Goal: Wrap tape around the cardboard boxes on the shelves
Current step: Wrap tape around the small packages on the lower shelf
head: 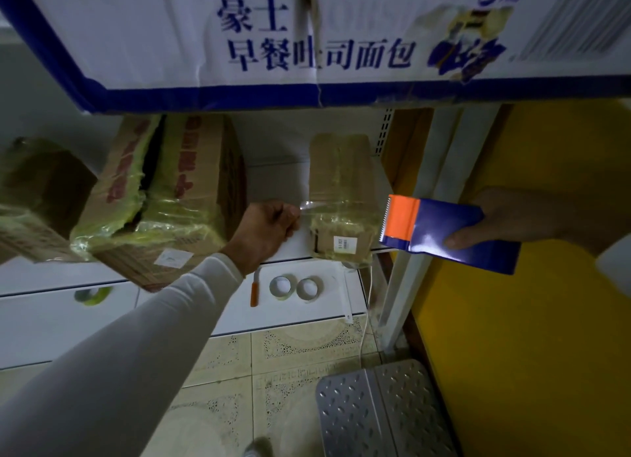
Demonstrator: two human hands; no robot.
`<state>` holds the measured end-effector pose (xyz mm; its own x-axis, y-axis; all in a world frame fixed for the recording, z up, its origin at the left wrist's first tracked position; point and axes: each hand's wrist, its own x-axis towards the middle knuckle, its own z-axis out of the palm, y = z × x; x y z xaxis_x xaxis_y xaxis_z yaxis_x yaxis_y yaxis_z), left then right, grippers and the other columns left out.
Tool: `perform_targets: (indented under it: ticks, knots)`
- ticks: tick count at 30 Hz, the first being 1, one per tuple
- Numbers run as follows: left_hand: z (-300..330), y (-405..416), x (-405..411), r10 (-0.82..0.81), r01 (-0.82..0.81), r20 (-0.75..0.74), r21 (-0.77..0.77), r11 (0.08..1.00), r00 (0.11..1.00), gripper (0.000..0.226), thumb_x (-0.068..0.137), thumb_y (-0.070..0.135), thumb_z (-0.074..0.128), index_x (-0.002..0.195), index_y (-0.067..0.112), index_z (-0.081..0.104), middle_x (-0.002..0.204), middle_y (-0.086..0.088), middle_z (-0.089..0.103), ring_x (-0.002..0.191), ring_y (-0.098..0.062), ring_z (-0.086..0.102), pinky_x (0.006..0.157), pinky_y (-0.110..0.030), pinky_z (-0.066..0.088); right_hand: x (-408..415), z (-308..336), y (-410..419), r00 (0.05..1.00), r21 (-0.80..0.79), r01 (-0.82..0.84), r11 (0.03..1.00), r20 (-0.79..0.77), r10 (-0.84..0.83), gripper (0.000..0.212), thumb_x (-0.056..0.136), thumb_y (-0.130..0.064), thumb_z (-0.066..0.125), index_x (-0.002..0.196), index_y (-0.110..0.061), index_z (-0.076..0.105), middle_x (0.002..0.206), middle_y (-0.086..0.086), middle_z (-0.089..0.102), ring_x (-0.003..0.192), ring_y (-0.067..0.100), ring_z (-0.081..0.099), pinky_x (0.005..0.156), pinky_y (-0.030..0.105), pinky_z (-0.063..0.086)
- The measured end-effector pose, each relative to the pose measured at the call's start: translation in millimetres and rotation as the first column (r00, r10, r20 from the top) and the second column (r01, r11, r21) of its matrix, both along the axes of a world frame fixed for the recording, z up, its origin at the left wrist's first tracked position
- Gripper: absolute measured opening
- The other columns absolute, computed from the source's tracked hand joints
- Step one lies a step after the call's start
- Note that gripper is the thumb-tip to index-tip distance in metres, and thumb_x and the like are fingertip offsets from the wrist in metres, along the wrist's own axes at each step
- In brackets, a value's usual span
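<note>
A small brown cardboard box [341, 197] stands on the white middle shelf [273, 180], with clear tape around its lower part. My left hand [269, 231] pinches the end of a clear tape strip [312, 206] at the box's left side. The strip runs across the box front to a blue tape dispenser [447, 231] with an orange toothed blade. My right hand [505, 217] grips that dispenser to the right of the box.
A larger tape-wrapped box [177, 200] and another [37, 197] sit left on the shelf. A big white-and-blue printed box [307, 36] hangs overhead. Two tape rolls [296, 287], an orange-handled knife [255, 287] and a yellowish tape roll [92, 295] lie below. A metal step [382, 409] stands by a yellow wall.
</note>
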<state>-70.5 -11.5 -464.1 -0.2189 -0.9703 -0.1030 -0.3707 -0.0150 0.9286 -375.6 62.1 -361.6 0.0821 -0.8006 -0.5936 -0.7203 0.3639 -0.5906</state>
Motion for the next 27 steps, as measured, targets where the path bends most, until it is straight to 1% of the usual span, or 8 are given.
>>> perform_targets:
  ticks: [6,9,12,14,16,19,23,27]
  knots:
    - [-18.4,-10.0,-12.6,0.050,-0.051,0.010,0.061,0.997,0.999,0.023,0.097,0.010,0.051,0.077,0.011,0.061,0.065,-0.001,0.058,0.055,-0.011,0.048,0.054,-0.021,0.042,-3.7,-20.5,-12.3,0.999,0.002,0.004,1.000,-0.035,-0.004,0.021,0.080,-0.025,0.076,0.069,-0.012,0.063,0.052,-0.001,0.065,0.045,0.006,0.061,0.056,0.027,0.040]
    - [-21.9,-14.8,-17.6,0.048,-0.052,0.086,0.054,0.997,0.995,0.007,0.092,0.014,0.060,0.099,0.015,0.061,0.083,-0.004,0.062,0.076,-0.022,0.061,0.068,-0.029,0.048,-3.6,-31.4,-16.8,0.998,0.002,0.027,1.000,-0.052,-0.027,0.021,0.080,-0.026,0.075,0.088,-0.009,0.069,0.072,0.005,0.071,0.061,0.017,0.066,0.058,0.027,0.045]
    - [-27.2,-21.8,-10.4,0.115,-0.119,0.080,0.052,0.991,0.990,0.059,0.083,0.012,0.072,0.135,0.017,0.044,0.115,-0.008,0.061,0.110,-0.030,0.060,0.084,-0.029,0.044,-7.5,-36.8,-16.6,0.998,-0.004,0.049,0.999,-0.035,-0.049,0.013,0.081,-0.023,0.075,0.087,-0.013,0.068,0.070,0.002,0.072,0.065,0.019,0.067,0.058,0.027,0.046]
    - [-26.5,-19.0,-5.4,0.142,-0.092,0.281,-0.184,0.979,0.949,0.063,0.089,0.018,0.065,0.145,0.016,0.035,0.129,-0.010,0.054,0.111,-0.028,0.058,0.087,-0.026,0.044,-10.6,-39.7,-16.0,0.998,-0.009,0.056,0.998,-0.011,-0.056,0.011,0.082,-0.021,0.075,0.080,-0.014,0.067,0.060,-0.003,0.071,0.057,0.013,0.065,0.057,0.026,0.044]
    - [-22.6,-13.9,-7.2,-0.008,0.151,0.344,-0.391,0.908,0.939,0.051,0.095,0.031,0.054,0.143,0.023,0.040,0.138,-0.006,0.046,0.119,-0.021,0.053,0.096,-0.028,0.044,-10.9,-42.7,-16.8,0.999,-0.012,0.052,0.999,0.009,-0.052,0.014,0.083,-0.020,0.074,0.074,-0.015,0.064,0.054,-0.005,0.068,0.048,0.007,0.062,0.056,0.025,0.042]
    - [-24.2,-22.8,-15.7,-0.204,0.461,0.506,-0.456,0.761,0.838,0.040,0.097,0.032,0.048,0.136,0.020,0.053,0.144,-0.003,0.045,0.129,-0.019,0.046,0.108,-0.028,0.036,-8.0,-46.4,-18.8,0.998,-0.016,0.049,0.999,0.027,-0.048,0.015,0.082,-0.023,0.075,0.073,-0.017,0.064,0.053,-0.005,0.067,0.047,0.007,0.061,0.056,0.025,0.042]
    - [-33.6,-24.8,-20.0,-0.128,0.401,0.506,-0.478,0.782,0.853,0.037,0.096,0.023,0.049,0.131,0.013,0.057,0.142,-0.007,0.048,0.129,-0.024,0.047,0.108,-0.024,0.030,-7.4,-53.4,-19.2,0.997,-0.031,0.059,0.998,0.043,-0.057,0.019,0.080,-0.026,0.076,0.073,-0.016,0.063,0.055,-0.002,0.065,0.054,0.015,0.061,0.056,0.027,0.043]
    - [-32.6,-25.2,-16.1,-0.162,0.407,0.474,-0.477,0.779,0.865,0.036,0.094,0.019,0.051,0.129,0.011,0.059,0.140,-0.009,0.051,0.130,-0.025,0.047,0.110,-0.024,0.030,-5.7,-58.1,-14.4,0.994,-0.052,0.069,0.996,0.087,-0.064,0.023,0.076,-0.031,0.078,0.085,-0.013,0.068,0.074,0.008,0.071,0.068,0.026,0.068,0.061,0.030,0.048]
